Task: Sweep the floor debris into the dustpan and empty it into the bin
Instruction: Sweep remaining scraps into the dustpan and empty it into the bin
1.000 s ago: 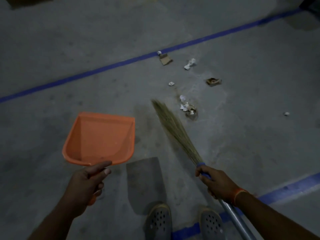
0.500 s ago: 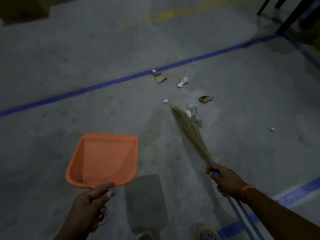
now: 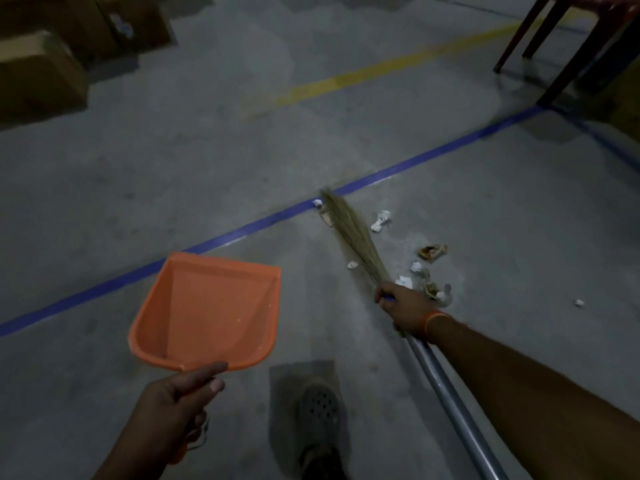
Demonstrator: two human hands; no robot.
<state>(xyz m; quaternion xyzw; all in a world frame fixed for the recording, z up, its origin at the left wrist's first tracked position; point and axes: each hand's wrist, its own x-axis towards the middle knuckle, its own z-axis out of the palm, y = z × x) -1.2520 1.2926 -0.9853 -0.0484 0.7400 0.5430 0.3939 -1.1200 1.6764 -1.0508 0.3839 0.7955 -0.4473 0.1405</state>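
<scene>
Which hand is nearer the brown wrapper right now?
Right. The right hand, gripping the broom, is just below-left of the wrapper; the left hand holds the dustpan far left.

The left hand [image 3: 173, 407] covers the dustpan [image 3: 207, 306] handle, the broom [image 3: 353, 233] hides part of a brown scrap [image 3: 326, 218], the frame's edge cuts off the grey shaft [image 3: 450, 396], cartons [image 3: 38, 71] and chair legs [image 3: 554, 46], and the litter [image 3: 431, 289] blurs together.

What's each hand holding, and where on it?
Left hand grips the orange dustpan by its handle. Right hand grips the broom where bristles meet the grey shaft.
</scene>
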